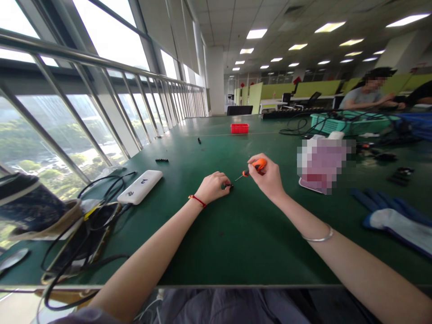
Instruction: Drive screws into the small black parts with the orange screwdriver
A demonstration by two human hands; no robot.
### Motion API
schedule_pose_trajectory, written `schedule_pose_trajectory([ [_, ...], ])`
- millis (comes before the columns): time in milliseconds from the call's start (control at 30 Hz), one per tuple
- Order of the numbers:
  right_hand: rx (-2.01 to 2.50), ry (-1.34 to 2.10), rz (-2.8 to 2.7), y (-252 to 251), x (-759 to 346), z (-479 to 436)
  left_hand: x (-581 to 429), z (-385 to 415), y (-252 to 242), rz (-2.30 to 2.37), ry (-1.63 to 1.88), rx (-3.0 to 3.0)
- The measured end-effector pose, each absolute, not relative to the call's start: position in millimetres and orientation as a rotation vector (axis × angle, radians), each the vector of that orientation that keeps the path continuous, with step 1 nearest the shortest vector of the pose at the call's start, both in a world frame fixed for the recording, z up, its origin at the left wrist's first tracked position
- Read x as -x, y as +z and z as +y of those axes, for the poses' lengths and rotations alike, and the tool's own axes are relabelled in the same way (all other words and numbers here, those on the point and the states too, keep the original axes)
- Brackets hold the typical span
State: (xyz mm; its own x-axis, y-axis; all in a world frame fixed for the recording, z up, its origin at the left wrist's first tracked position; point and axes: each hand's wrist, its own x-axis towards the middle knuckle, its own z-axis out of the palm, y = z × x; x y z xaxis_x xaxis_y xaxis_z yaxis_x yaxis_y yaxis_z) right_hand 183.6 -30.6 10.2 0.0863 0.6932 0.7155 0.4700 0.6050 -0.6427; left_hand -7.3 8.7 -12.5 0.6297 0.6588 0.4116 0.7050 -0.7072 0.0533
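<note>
My right hand [267, 176] grips a screwdriver [259, 164] by its orange and black handle. The thin metal shaft points down and left, its tip close to a small black part [230, 185]. That part is pinched between the thumb and fingers of my left hand [215, 187], just above or on the green table [216, 243]. What the part is stays too small to make out. Both hands are near each other at the middle of the table.
A white power bank [140, 186] with cables lies left, beside a dark bag [79, 245]. Farther off are small black pieces [162, 160] and a red box [239, 128]. At right are a blue-and-white glove [398, 220], a teal basket [351, 123] and a seated person [366, 92].
</note>
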Motion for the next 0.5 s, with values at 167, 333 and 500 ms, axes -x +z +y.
schedule_pose_trajectory([
  [167, 0.962, 0.216, -1.548, 10.2, -178.5, -35.4, 8.3, 9.1, -12.7, -1.131, -0.629, 2.738],
  [333, 0.948, 0.219, -1.529, 10.5, -177.5, -35.9, 8.4, 9.3, -12.7, -1.13, -0.628, 2.746],
  [500, 0.95, 0.231, -1.539, 8.9, -178.8, -33.8, 8.6, 9.9, -13.3, -1.127, -0.626, 2.749],
])
